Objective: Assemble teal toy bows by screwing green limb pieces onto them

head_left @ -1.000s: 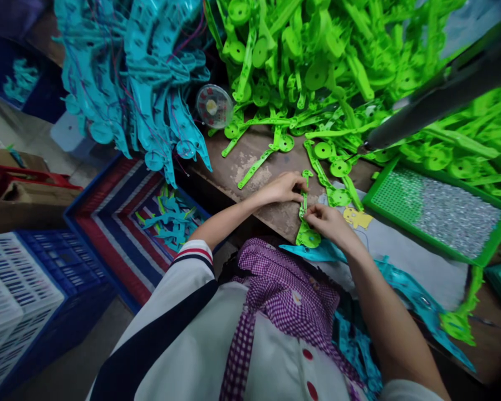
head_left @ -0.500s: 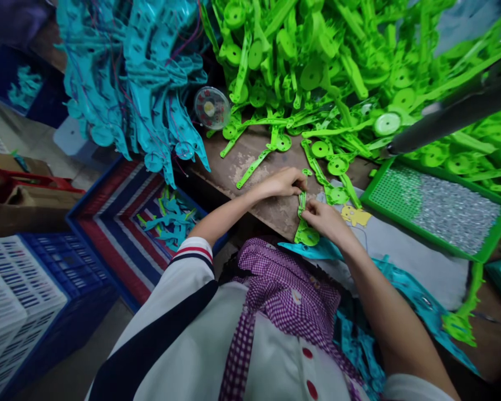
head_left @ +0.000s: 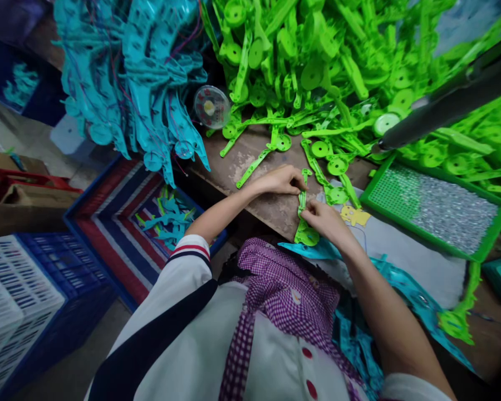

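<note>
Green part in hand: the slim green part (head_left: 302, 199) lies at the near edge of the worn tabletop (head_left: 275, 216), its round end (head_left: 307, 236) toward the person's body.
Left hand: the left hand (head_left: 281, 181) has thumb and forefinger closed on the part's far stretch.
Right hand: the right hand (head_left: 328, 221) pinches lower down, just above the round end; whether a small piece also sits between those fingertips, I cannot tell.
Good handling: a light pinch probably serves best, since so thin a length could bend; the left fingers do well to steady it, leaving fine movement to the right. Pressing straight down, with the table beneath, should prevent slipping off the edge.
Blue part: a long blue part (head_left: 311, 252) lies just below the round end; snagging it seems the likeliest nuisance.
Silvery pieces: small shiny pieces (head_left: 457, 209) fill much of a green tray (head_left: 420, 229), right of the hands.
Beyond: a great heap of green parts (head_left: 317, 64), with a dark tool (head_left: 438, 106) slanting across it.
</note>
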Demonstrator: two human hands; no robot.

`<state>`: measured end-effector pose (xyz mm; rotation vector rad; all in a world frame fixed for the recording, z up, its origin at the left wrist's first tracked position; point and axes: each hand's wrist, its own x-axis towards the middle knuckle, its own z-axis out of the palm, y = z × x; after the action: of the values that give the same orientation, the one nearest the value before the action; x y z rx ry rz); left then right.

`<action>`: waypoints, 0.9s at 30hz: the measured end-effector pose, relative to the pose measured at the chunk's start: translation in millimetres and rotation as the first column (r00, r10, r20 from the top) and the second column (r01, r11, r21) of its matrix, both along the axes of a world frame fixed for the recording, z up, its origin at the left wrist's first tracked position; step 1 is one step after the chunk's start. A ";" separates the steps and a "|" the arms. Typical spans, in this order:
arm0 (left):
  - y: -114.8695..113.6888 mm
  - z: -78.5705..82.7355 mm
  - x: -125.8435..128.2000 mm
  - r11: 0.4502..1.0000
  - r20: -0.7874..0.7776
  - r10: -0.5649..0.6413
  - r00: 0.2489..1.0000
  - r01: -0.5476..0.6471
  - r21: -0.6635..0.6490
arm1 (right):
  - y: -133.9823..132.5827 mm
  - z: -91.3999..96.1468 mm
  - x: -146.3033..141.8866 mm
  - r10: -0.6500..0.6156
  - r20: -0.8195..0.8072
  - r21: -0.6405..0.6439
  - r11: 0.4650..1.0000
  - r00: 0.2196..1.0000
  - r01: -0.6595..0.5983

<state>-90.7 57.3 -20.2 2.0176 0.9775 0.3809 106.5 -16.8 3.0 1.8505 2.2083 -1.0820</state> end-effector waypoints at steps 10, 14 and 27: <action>-6.8 -2.4 5.5 0.997 -0.034 0.078 0.996 -0.077 0.024 | -27.0 5.8 -2.1 -0.129 -0.088 0.237 0.960 0.988 0.147; -3.9 2.4 3.5 0.999 -0.028 0.042 0.999 -0.042 0.020 | -10.1 3.8 -25.2 -0.181 0.039 0.313 0.936 0.983 0.160; 4.0 0.8 4.0 1.000 -0.015 -0.007 1.000 0.007 -0.022 | 15.3 -17.1 -4.6 -0.155 -0.260 0.115 0.975 0.953 0.190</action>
<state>-86.7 61.4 -19.4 2.0066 0.9797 0.3500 101.9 -1.5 -14.1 2.1058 2.3443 -1.2874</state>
